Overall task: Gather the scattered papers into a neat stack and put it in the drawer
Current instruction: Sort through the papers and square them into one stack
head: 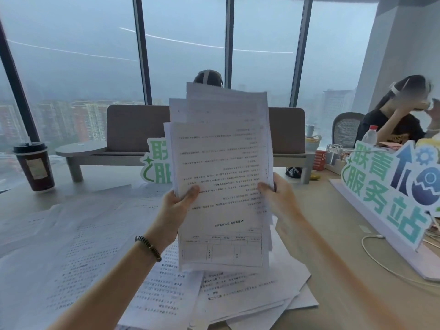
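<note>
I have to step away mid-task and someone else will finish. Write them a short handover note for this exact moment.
Left hand and right hand both grip the held sheaf of papers, upright above the desk, edges still uneven.
Loose papers lie spread on the desk beneath and to the left.
Done: part gathered.
Left: collect the rest, square the stack, put it in the drawer, which is not in view.

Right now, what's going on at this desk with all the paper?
A person is holding up a bundle of printed sheets with both hands: the left hand grips its left edge, the right hand its right edge. The sheets are uneven, edges fanned out, not yet squared. Many loose papers lie scattered across the desk below. A lidded coffee cup stands at the far left, and a lettered sign on the right. No drawer is in view.
</note>
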`<control>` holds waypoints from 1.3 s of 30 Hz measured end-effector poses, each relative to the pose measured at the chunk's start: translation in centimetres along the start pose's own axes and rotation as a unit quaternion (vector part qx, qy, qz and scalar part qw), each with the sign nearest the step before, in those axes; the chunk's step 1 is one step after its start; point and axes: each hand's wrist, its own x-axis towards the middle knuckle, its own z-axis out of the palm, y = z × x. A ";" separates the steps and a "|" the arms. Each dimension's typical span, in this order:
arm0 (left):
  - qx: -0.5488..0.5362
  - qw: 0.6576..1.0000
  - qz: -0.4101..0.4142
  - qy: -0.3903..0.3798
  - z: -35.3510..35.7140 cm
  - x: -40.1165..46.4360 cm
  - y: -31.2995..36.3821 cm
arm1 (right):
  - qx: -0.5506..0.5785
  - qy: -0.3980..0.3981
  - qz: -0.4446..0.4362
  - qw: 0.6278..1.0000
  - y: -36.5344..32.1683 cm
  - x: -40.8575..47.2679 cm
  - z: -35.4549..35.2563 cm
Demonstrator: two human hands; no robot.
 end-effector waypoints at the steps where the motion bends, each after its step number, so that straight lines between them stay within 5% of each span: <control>1: 0.003 1.000 0.011 0.002 0.1 0.1 0.3 | 0.008 -0.004 -0.011 1.000 -0.7 0.0 -0.1; 21: -0.008 0.997 -0.027 -0.067 0.3 -1.1 1.6 | 0.096 -0.005 -0.065 0.993 -1.3 -0.5 -0.3; 35: 0.020 0.999 0.011 -0.034 1.4 -1.3 1.0 | 0.116 0.029 -0.089 0.989 0.0 -0.5 0.8; 39: 0.042 0.999 -0.007 -0.025 0.7 -1.7 -0.5 | 0.069 -0.024 -0.084 0.994 2.7 -1.5 0.9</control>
